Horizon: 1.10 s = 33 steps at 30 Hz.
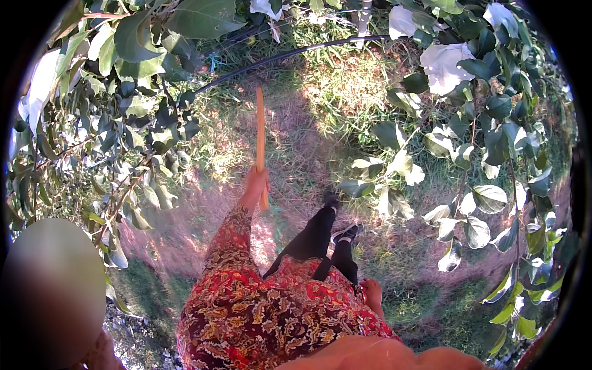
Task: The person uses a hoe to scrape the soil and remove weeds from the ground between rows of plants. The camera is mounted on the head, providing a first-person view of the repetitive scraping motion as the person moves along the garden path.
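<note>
My left hand (257, 181) is closed around a wooden handle (260, 129) in front of my body. The handle reaches forward from my grip, and a short end of it sticks out behind the hand. Its far end comes down near a dark hose over the grass, where shadow hides whatever is fixed to it. Down by my right hip, my right hand (373, 292) hangs beside the patterned red garment (277, 314). Its fingers look curled, but the palm is turned out of sight.
Leafy branches (490, 199) crowd the right, and more foliage (138, 120) hangs at left. White bags or wraps (446, 67) sit among the leaves. A black hose (296, 50) crosses ahead above the grass (351, 92), past a thin trunk (364, 21). Another person (99, 351) is partly visible lower left.
</note>
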{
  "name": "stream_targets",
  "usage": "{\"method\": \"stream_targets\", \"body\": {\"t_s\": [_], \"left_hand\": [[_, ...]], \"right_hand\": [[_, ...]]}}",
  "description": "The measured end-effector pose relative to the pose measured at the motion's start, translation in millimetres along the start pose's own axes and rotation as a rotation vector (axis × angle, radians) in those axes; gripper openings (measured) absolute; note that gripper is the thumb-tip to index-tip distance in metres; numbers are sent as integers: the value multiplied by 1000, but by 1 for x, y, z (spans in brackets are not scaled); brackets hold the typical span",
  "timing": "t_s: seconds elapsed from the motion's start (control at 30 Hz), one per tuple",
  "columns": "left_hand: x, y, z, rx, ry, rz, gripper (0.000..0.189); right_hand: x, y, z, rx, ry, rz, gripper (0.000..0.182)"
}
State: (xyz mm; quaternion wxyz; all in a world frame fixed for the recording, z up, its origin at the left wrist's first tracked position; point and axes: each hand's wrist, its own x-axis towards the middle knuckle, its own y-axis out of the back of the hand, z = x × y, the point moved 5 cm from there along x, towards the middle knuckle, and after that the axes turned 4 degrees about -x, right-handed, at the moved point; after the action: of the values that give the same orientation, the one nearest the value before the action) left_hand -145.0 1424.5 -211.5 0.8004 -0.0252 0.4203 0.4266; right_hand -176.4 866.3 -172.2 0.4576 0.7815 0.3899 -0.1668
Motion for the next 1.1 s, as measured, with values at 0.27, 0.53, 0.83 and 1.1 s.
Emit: {"method": "stream_targets", "body": {"t_s": [0.27, 0.53, 0.83, 1.1], "left_hand": [[17, -279, 6, -438, 66, -430, 19], [-167, -346, -49, 652, -400, -1034, 21], [-29, -282, 90, 291, -785, -510, 27], [82, -29, 17, 1121, -315, 64, 29]], "right_hand": [[-13, -22, -2, 616, -455, -72, 22], [-55, -32, 25, 923, -807, 19, 30], [-29, -14, -4, 786, -867, -99, 19], [-14, -5, 3, 155, -158, -48, 19]]}}
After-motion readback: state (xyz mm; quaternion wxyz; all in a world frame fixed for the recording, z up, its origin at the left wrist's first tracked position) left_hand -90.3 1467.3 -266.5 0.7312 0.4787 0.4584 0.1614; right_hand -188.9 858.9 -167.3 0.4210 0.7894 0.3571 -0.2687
